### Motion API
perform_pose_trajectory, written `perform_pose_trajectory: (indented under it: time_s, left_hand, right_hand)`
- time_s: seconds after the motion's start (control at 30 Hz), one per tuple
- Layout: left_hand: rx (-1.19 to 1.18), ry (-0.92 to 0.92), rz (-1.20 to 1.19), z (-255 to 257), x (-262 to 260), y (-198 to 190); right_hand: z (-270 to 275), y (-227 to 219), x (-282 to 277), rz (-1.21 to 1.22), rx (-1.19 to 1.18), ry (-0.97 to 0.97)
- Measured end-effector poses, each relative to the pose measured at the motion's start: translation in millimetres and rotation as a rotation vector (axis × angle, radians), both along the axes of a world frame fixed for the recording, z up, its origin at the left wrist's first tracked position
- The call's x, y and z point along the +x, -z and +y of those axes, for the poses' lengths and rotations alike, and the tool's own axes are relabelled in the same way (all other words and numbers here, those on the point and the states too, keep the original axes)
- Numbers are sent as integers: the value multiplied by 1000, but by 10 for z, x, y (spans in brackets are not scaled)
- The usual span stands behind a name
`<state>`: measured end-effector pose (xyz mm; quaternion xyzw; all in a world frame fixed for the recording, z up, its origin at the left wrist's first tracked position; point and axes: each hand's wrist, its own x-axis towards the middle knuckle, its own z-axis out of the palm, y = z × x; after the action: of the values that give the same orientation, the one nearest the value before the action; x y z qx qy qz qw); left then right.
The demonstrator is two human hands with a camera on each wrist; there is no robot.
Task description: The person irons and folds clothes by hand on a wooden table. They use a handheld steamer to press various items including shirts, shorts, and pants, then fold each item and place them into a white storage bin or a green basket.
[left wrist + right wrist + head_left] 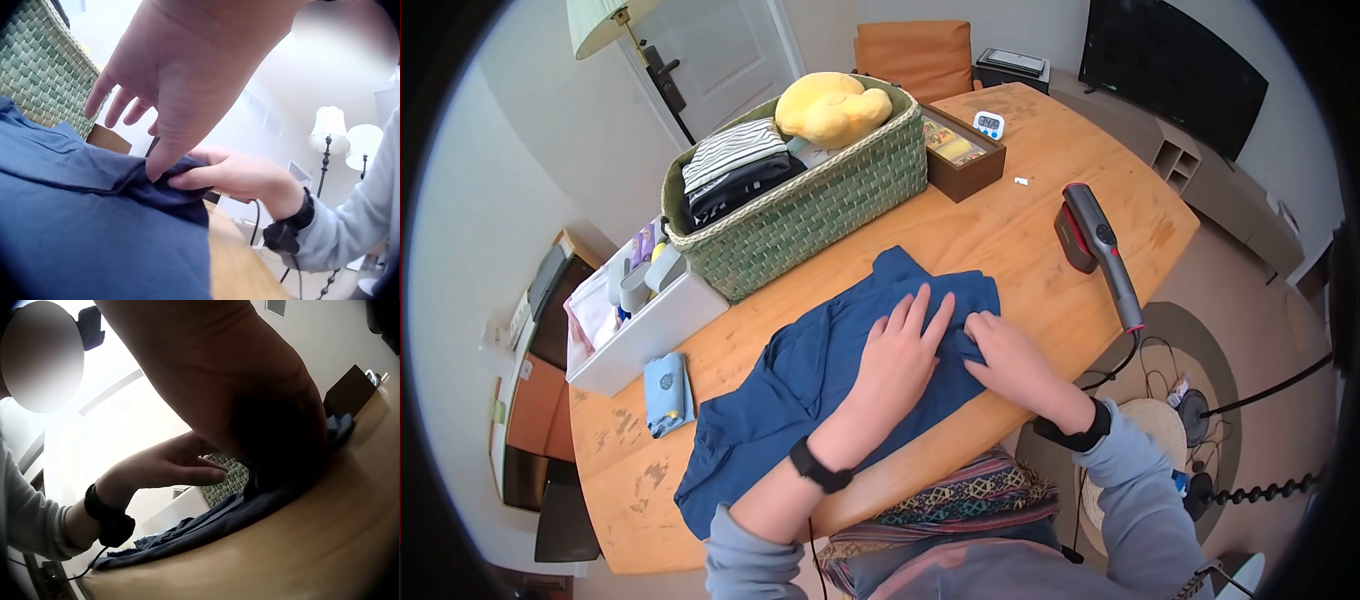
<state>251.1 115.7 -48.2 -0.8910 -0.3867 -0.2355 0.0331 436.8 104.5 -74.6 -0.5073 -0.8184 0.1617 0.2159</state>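
Note:
A dark blue garment point(800, 350) lies spread with some wrinkles along the table's near side. My left hand point(897, 362) rests over its right part, fingers straight and spread; in the left wrist view the thumb of that hand point(187, 94) touches the cloth point(94, 212). Close beside it, my right hand point(1012, 362) pinches the garment near its right edge, its fingers curled, as the left wrist view shows too point(234, 178). In the right wrist view the right hand's fingertips are hidden in shadow, and the left hand point(165, 465) hovers over the cloth.
A green woven basket point(800, 215) with folded clothes and a yellow plush stands behind the garment. Left of it are a white bin point(650, 335) and a small light-blue folded cloth point(667, 393). A brown box point(965, 170), a timer point(989, 124) and a corded handheld steamer point(1105, 245) sit toward the right.

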Motion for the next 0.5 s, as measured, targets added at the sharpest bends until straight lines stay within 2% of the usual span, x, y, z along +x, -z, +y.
perform_pose_trajectory:
  time_s: [0.1, 0.2, 0.27, 0.3, 0.4, 0.47, 0.5]
  left_hand:
    - [-7, -72, 64, 266, 129, 225]
    - [-134, -111, 130, 377, 181, 351]
    - [-132, -99, 160, 351, 173, 275]
    - [-137, -98, 164, 367, 143, 242]
    - [-362, -129, 35, 513, -9, 67]
    - [-379, -75, -202, 612, -154, 51]
    - [-273, -63, -327, 663, -200, 69]
  right_hand:
    - [9, 22, 68, 50, 30, -11]
    - [15, -50, 153, 137, 1, -14]
    - [-16, -155, 196, 351, -307, 135]
    - [-7, -133, 226, 355, -313, 136]
    - [-17, -63, 338, 469, -226, 141]
    - [-28, -18, 397, 475, -204, 133]
    - [-33, 12, 434, 478, -205, 137]
